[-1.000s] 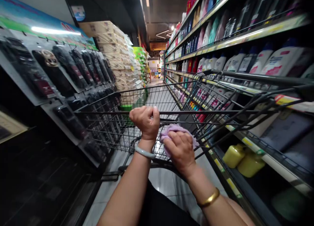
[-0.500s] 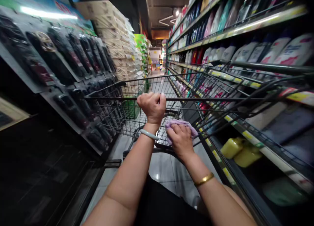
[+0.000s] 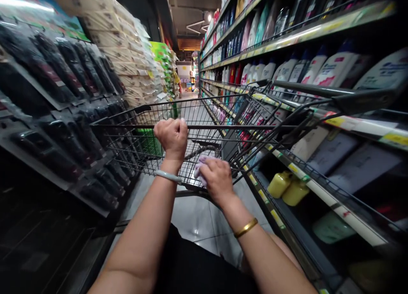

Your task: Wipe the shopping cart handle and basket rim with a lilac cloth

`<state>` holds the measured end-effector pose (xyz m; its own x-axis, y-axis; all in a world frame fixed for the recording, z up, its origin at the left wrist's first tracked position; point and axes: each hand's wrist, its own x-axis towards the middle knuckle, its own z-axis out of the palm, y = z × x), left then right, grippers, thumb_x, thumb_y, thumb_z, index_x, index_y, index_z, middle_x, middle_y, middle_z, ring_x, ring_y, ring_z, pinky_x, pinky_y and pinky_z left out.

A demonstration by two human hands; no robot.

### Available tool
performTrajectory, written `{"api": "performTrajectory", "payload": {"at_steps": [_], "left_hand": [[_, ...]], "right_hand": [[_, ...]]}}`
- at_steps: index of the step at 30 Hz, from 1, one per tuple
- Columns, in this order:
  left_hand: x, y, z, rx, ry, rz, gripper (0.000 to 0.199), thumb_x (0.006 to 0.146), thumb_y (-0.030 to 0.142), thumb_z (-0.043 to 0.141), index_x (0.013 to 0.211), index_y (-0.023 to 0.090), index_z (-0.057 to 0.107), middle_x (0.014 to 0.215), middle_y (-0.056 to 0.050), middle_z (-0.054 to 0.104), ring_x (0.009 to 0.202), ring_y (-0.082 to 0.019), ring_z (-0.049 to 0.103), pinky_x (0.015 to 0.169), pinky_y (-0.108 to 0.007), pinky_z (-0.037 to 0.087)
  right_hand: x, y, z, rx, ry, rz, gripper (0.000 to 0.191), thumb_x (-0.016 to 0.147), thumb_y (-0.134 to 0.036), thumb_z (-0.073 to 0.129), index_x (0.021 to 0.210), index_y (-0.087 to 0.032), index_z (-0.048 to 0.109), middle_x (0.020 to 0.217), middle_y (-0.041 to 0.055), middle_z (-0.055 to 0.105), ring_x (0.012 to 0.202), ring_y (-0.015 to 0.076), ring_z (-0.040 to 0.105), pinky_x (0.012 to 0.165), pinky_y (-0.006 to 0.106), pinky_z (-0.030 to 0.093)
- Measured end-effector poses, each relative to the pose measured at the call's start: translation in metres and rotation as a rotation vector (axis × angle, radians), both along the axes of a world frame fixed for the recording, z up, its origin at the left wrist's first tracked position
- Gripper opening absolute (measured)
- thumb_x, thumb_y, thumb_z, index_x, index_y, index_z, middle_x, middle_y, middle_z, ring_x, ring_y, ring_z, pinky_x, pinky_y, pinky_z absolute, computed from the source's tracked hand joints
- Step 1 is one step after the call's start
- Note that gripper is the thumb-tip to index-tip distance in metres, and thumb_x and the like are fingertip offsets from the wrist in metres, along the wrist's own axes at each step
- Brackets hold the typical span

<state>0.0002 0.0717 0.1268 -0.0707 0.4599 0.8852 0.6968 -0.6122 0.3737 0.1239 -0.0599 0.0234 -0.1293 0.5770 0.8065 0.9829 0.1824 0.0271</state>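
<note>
Lavender cloth sits bunched beneath the curled fingers of the right hand at the wire side of the shopping cart, whose dark top rail the left hand grips with fingers pressed together and curled.

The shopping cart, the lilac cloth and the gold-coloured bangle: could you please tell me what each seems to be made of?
Shopping cart: probably metal wire with a dark coating, judging by its thin, straight, crossing bars.
Lilac cloth: likely soft, matte fabric, as it bunches into folds; the fibre can't be told.
Gold-coloured bangle: probably polished metal, from its bright highlights.
</note>
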Motion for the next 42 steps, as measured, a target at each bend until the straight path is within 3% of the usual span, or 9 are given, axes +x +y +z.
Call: {"api": "performTrajectory", "payload": {"at_steps": [4, 7, 11, 17, 23, 28, 30, 36, 42], "left_hand": [[0.019, -0.023, 0.000, 0.044, -0.072, -0.073, 0.028, 0.100, 0.035, 0.048, 0.091, 0.025, 0.072, 0.108, -0.005, 0.073, 0.112, -0.023, 0.060, 0.122, -0.048, 0.023], [0.040, -0.044, -0.004, 0.058, 0.016, -0.233, 0.028, 0.102, 0.038, 0.049, 0.115, 0.028, 0.073, 0.119, -0.004, 0.073, 0.124, -0.023, 0.059, 0.128, -0.049, 0.012], [0.053, -0.047, -0.009, 0.045, 0.061, -0.257, 0.030, 0.101, 0.049, 0.052, 0.107, 0.026, 0.071, 0.111, -0.005, 0.073, 0.121, -0.026, 0.058, 0.129, -0.052, 0.011], [0.050, -0.028, -0.015, 0.126, 0.071, -0.254, 0.039, 0.099, 0.060, 0.051, 0.103, 0.026, 0.069, 0.102, -0.006, 0.071, 0.114, -0.029, 0.057, 0.127, -0.054, 0.015], [0.044, -0.031, -0.015, 0.121, 0.082, -0.278, 0.040, 0.098, 0.063, 0.052, 0.106, 0.027, 0.068, 0.102, -0.006, 0.070, 0.115, -0.029, 0.056, 0.127, -0.054, 0.015], [0.040, -0.036, -0.012, 0.097, 0.104, -0.307, 0.044, 0.097, 0.066, 0.050, 0.107, 0.027, 0.069, 0.103, -0.007, 0.070, 0.117, -0.030, 0.056, 0.128, -0.055, 0.011], [0.039, -0.037, -0.011, 0.084, 0.107, -0.308, 0.044, 0.097, 0.066, 0.050, 0.107, 0.027, 0.069, 0.103, -0.006, 0.070, 0.117, -0.029, 0.056, 0.129, -0.055, 0.010], [0.036, -0.038, -0.012, 0.083, 0.105, -0.310, 0.037, 0.097, 0.061, 0.054, 0.110, 0.029, 0.068, 0.106, -0.006, 0.070, 0.119, -0.029, 0.056, 0.129, -0.054, 0.012], [0.037, -0.043, -0.015, 0.067, 0.091, -0.310, 0.030, 0.095, 0.052, 0.062, 0.113, 0.029, 0.067, 0.113, -0.006, 0.070, 0.125, -0.029, 0.055, 0.131, -0.053, 0.009]], "right_hand": [[0.032, -0.016, 0.023, 0.333, 0.149, -0.146, 0.017, 0.100, -0.027, 0.060, 0.108, -0.027, 0.076, 0.122, 0.0081, 0.072, 0.109, 0.0255, 0.052, 0.097, 0.041, 0.034], [0.035, -0.020, 0.017, 0.254, 0.093, -0.136, 0.012, 0.099, -0.026, 0.062, 0.099, -0.026, 0.074, 0.116, 0.0064, 0.073, 0.101, 0.0244, 0.053, 0.089, 0.040, 0.035], [0.033, -0.021, 0.014, 0.063, 0.004, -0.040, 0.012, 0.099, -0.024, 0.063, 0.091, -0.026, 0.072, 0.111, 0.0023, 0.075, 0.096, 0.0212, 0.055, 0.084, 0.037, 0.037], [0.061, -0.037, 0.056, 0.539, 0.178, -0.225, 0.014, 0.096, -0.022, 0.062, 0.104, -0.026, 0.073, 0.116, 0.0070, 0.070, 0.110, 0.0246, 0.056, 0.097, 0.041, 0.041], [0.038, -0.031, 0.036, 0.325, 0.016, -0.083, 0.013, 0.098, -0.024, 0.061, 0.096, -0.026, 0.073, 0.106, 0.0018, 0.075, 0.101, 0.0199, 0.059, 0.090, 0.036, 0.041], [0.063, -0.050, 0.058, 0.593, 0.193, -0.215, 0.014, 0.093, -0.021, 0.064, 0.103, -0.026, 0.073, 0.111, 0.0056, 0.068, 0.108, 0.0228, 0.059, 0.096, 0.040, 0.045], [0.070, -0.051, 0.057, 0.639, 0.228, -0.268, 0.011, 0.091, -0.020, 0.065, 0.099, -0.024, 0.072, 0.107, 0.0065, 0.066, 0.107, 0.0241, 0.059, 0.094, 0.041, 0.046], [0.051, -0.042, 0.029, 0.283, 0.078, -0.124, 0.016, 0.096, -0.021, 0.060, 0.102, -0.027, 0.074, 0.111, 0.0057, 0.071, 0.105, 0.0228, 0.059, 0.093, 0.038, 0.042], [0.072, -0.050, 0.052, 0.579, 0.337, -0.166, 0.010, 0.096, -0.024, 0.061, 0.104, -0.025, 0.068, 0.110, 0.0074, 0.065, 0.108, 0.0242, 0.061, 0.093, 0.041, 0.048]]}}
